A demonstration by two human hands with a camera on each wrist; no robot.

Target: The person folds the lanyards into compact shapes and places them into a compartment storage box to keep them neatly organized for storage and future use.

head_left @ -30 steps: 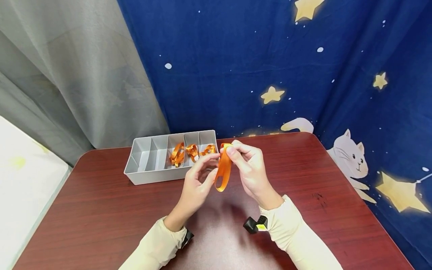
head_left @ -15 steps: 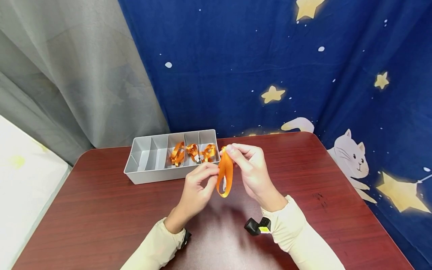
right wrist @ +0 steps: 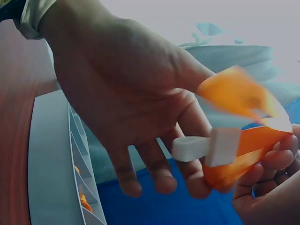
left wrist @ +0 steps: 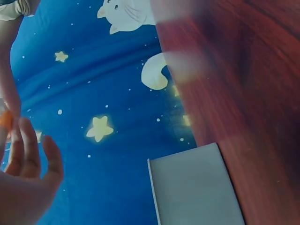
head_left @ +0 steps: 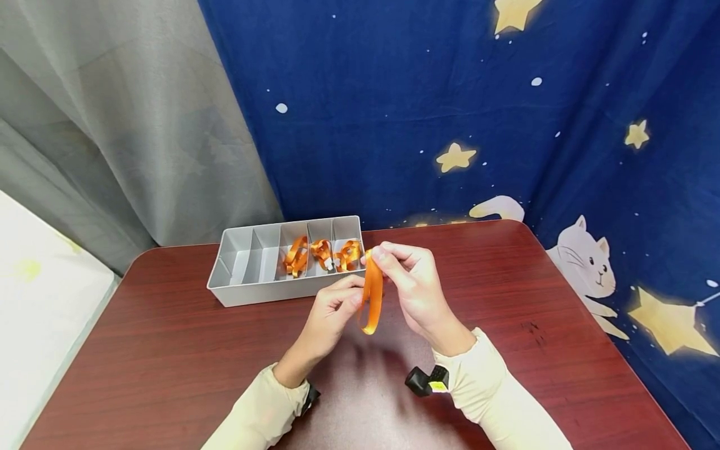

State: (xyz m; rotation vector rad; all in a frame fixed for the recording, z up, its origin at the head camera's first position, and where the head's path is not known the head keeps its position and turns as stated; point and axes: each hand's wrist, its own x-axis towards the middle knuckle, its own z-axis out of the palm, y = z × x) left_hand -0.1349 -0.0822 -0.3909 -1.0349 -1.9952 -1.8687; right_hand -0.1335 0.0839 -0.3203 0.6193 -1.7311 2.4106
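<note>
Between my two hands hangs a looped orange lanyard [head_left: 372,300] of shiny ribbon with a white plastic clip [right wrist: 224,147], which shows in the right wrist view. My right hand [head_left: 417,289] pinches the lanyard's top between thumb and fingertips. My left hand [head_left: 328,315] pinches the left side of the loop lower down. Its palm faces the right wrist camera, with the outer fingers spread and fairly straight. At the left edge of the left wrist view only a bit of orange ribbon [left wrist: 6,120] shows near my fingers.
Behind my left hand stands a grey divided tray [head_left: 264,290] on the reddish wooden table [head_left: 169,362]. Orange lanyards [head_left: 320,251] lie in its three right compartments. A blue star curtain [head_left: 360,112] and a grey curtain [head_left: 112,125] hang beyond the table's back edge.
My left thumb and forefinger have come together on the ribbon, from wider apart. The loop hangs slightly lower and has turned, while my right hand keeps its pinch with little movement.
</note>
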